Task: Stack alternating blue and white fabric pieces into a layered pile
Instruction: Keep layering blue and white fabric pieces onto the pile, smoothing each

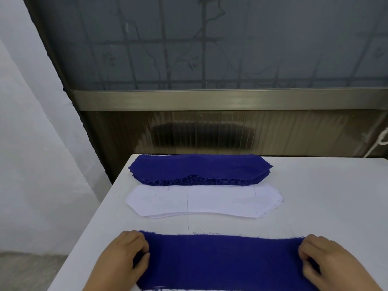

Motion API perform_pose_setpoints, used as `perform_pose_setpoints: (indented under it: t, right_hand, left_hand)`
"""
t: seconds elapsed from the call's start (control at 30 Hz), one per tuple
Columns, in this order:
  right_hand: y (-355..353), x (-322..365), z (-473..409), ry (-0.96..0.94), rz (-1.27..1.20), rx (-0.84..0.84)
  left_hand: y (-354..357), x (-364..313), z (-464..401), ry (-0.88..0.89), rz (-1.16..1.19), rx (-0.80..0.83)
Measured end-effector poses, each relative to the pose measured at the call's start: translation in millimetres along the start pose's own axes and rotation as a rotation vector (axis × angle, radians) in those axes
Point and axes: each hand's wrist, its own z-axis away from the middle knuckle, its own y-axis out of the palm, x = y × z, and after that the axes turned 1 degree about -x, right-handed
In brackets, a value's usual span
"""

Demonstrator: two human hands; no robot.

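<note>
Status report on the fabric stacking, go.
Left hand and right hand both grip ends of top blue piece. White edge shows beneath it. Blue stack and white stack wait behind. Nothing in the way.

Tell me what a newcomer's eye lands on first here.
Nearest the camera, the left hand and right hand grip the two ends of a blue fabric piece lying on the white table. Beyond it lie a white fabric stack, then a blue fabric stack at the far edge.
</note>
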Motion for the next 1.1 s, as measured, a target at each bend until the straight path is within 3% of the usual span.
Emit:
perform_pose_setpoints:
  t: [0.2,0.37,0.5,0.83,0.93,1.1]
  right_hand:
    - [10,17,-68,0.044,-0.168,0.030]
    - [36,24,-160,0.101,-0.298,-0.004]
    - [56,17,-200,0.234,-0.374,0.009]
    - [73,3,-232,0.306,-0.422,0.134]
    - [71,0,-240,0.246,-0.282,0.231]
    - [65,-1,-246,0.198,-0.211,0.247]
  left_hand:
    - [13,-33,-67,-0.062,-0.019,-0.045]
    - [36,-64,-149,0.039,0.022,-0.123]
    - [54,-81,-190,0.109,0.056,-0.069]
    - [80,-78,-237,-0.044,0.029,0.098]
    - [78,-76,-247,-0.104,0.077,0.143]
    - [74,-77,-258,-0.133,0.075,0.147]
